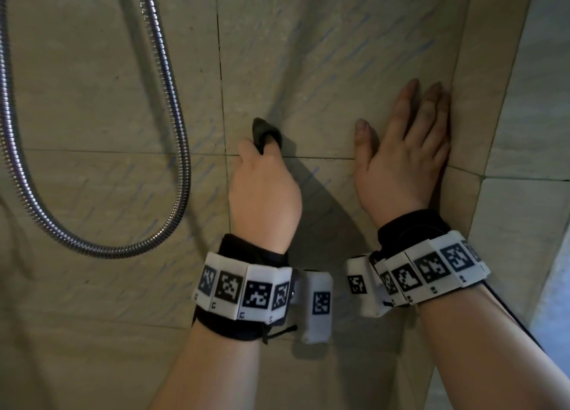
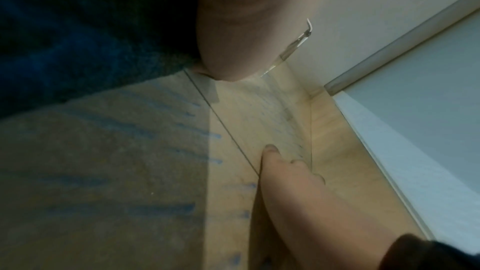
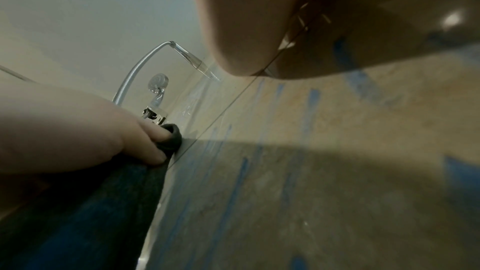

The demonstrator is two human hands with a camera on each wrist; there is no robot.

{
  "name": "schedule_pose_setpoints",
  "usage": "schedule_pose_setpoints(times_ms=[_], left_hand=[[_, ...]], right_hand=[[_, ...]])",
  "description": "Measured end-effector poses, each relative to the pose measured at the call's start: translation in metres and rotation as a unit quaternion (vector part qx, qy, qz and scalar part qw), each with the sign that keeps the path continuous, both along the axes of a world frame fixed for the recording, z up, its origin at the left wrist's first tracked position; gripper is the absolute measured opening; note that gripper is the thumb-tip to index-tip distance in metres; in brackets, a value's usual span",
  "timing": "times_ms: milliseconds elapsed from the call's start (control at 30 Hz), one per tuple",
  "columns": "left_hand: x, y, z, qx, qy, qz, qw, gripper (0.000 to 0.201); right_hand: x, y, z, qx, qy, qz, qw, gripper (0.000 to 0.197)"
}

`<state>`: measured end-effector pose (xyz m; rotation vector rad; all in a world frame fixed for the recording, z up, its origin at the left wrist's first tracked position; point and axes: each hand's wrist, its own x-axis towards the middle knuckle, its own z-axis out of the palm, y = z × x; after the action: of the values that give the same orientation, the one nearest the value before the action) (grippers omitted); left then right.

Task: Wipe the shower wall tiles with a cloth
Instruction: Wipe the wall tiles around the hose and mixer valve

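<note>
A dark blue-grey cloth is bunched in my left hand, whose fingers curl round it and hold it against the beige wall tiles at a grout crossing. In the right wrist view the cloth hangs down below the left hand. Most of it is hidden under the hand in the head view. My right hand lies flat on the tiles with straight fingers, right beside the inner corner of the wall. It holds nothing. Blue streaks cover the tiles around both hands.
A metal shower hose loops down the wall to the left of my left hand. The shower head and its bracket sit further along the wall. A side wall meets the tiles at the right, with a pale panel beyond.
</note>
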<state>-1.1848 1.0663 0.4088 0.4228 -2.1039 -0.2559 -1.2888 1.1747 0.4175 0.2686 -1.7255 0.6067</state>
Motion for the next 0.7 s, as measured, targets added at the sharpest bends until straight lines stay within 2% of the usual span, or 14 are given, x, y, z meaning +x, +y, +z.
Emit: schedule_pose_setpoints(times_ms=[167,367,433,600,700], left_hand=[[-0.005,0.001,0.010,0.001,0.016,-0.036,0.999,0.052],[-0.010,0.021,0.007,-0.079,-0.004,-0.070,0.994,0.044],[-0.007,0.014,0.005,-0.081,-0.001,-0.053,0.995,0.043],[0.000,-0.007,0.009,-0.017,-0.001,0.055,0.998,0.051],[-0.002,0.000,0.014,-0.003,0.007,0.053,0.999,0.051]], right_hand=[[0.000,0.000,0.000,0.002,-0.004,-0.002,1.000,0.069],[0.000,0.001,0.001,0.009,-0.014,-0.007,1.000,0.070],[0.001,0.001,0.001,0.007,-0.010,-0.008,1.000,0.069],[0.001,0.001,0.001,0.006,-0.014,-0.005,1.000,0.069],[0.001,0.000,0.001,0.001,-0.004,-0.001,1.000,0.069]])
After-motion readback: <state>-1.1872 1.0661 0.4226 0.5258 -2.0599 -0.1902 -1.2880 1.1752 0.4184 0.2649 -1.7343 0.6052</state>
